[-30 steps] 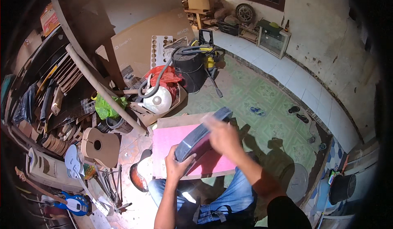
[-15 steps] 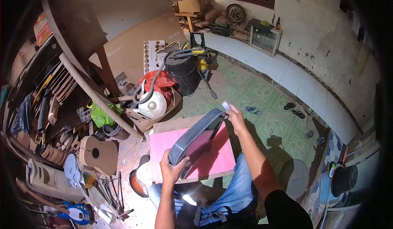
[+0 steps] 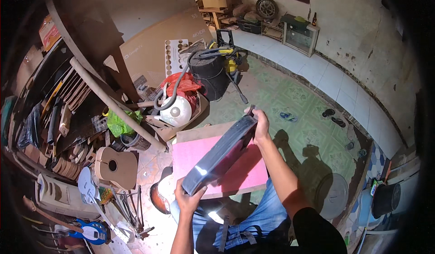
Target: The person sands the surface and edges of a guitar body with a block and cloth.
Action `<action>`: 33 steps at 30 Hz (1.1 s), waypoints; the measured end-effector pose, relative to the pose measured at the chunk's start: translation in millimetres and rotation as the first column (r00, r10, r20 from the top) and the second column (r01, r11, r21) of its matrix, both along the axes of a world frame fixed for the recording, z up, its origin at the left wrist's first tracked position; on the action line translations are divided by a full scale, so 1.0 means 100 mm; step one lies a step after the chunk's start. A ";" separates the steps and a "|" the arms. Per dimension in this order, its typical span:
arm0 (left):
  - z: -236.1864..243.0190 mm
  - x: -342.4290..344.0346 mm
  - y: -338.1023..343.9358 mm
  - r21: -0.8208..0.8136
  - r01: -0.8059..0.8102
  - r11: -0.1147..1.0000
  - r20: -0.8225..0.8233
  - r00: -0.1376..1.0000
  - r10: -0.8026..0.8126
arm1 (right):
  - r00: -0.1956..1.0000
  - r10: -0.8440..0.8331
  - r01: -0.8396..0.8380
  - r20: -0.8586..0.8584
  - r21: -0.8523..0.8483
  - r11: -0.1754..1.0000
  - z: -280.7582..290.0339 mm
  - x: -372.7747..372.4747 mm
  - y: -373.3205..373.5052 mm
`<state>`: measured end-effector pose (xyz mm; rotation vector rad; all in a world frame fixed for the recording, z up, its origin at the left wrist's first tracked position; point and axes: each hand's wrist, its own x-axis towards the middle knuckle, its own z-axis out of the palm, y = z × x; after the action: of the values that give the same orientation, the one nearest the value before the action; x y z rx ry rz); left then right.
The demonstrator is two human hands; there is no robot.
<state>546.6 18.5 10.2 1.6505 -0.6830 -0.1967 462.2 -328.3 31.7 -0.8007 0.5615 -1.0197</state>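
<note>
Long curved glossy black strip [image 3: 220, 156], held tilted over pink-topped desk [image 3: 247, 170]: left hand [image 3: 189, 200] closed on near end, right hand [image 3: 260, 126], moved since a second ago, now clasping far end

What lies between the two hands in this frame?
In the head view, a long, dark, glossy curved panel spans from the left hand to the right hand, above a pink-topped table.

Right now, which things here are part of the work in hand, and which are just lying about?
In hand: dark curved panel, held at its ends by left hand and right hand; pink-topped table beneath it.
Lying about: unfinished guitar body, blue guitar, black vacuum drum, sandals.
</note>
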 end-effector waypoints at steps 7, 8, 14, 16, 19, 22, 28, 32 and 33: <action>0.21 -0.22 0.16 0.097 -0.085 0.992 0.040 0.996 0.082 | 0.985 0.117 -0.164 -0.125 -0.504 0.848 0.49 -0.04 0.36; 0.29 -0.24 0.19 0.139 -0.085 0.987 0.051 0.996 0.079 | 0.978 0.116 -0.192 -0.172 -0.535 0.822 0.51 -0.05 0.40; 1.19 -0.38 0.01 0.384 -0.113 0.916 0.371 0.928 -0.041 | 0.930 0.193 -0.363 -0.311 -0.717 0.595 0.78 -0.13 0.90; 1.27 -0.41 -0.04 0.446 -0.153 0.882 0.393 0.919 -0.039 | 0.929 0.197 -0.370 -0.314 -0.788 0.492 0.83 -0.14 1.07; 1.20 -0.37 0.03 0.420 -0.175 0.890 0.402 0.915 -0.010 | 0.944 -0.064 -0.275 -0.323 -0.881 0.384 1.06 -0.41 1.25; 1.20 -0.41 0.11 0.398 -0.183 0.899 0.377 0.926 0.022 | 0.900 -0.133 -0.341 -0.415 -0.860 0.381 1.05 -0.66 1.27; 1.21 -0.56 0.10 0.435 -0.182 0.882 0.426 0.905 -0.024 | 0.841 -0.292 -0.448 -0.455 -0.889 0.096 1.13 -0.77 1.69; 1.20 -0.61 0.07 0.383 -0.165 0.909 0.424 0.906 -0.014 | 0.862 -0.244 -0.455 -0.444 -0.890 0.014 1.09 -0.82 1.58; 1.20 -0.62 0.05 0.373 -0.161 0.914 0.419 0.908 -0.011 | 0.861 -0.234 -0.433 -0.451 -0.893 0.126 1.06 -0.79 1.45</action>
<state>485.0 24.0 130.1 2.1442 -0.9405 0.0851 383.1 -183.2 138.0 -2.4261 0.1116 -0.9564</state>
